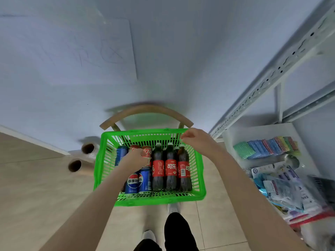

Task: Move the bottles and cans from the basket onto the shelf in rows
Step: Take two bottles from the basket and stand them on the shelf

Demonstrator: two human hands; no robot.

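Reaching into the green basket (159, 199), the left hand (135, 157) curls down among the cans (133, 182); whether it grips one I cannot tell. The right hand (195, 140) pinches the basket's far rim. Blue cans read 百事可乐; the bottles (171, 167) carry red labels reading 可乐.

One green plastic lattice basket (197, 171) sits at the centre of the frame. In it stand three dark cola bottles with red labels (171, 169) and three blue cans (133, 181). Two red cans (147, 151) show at its far end; any more are hidden. Two rolls of clear film (88, 148) lie at centre left.
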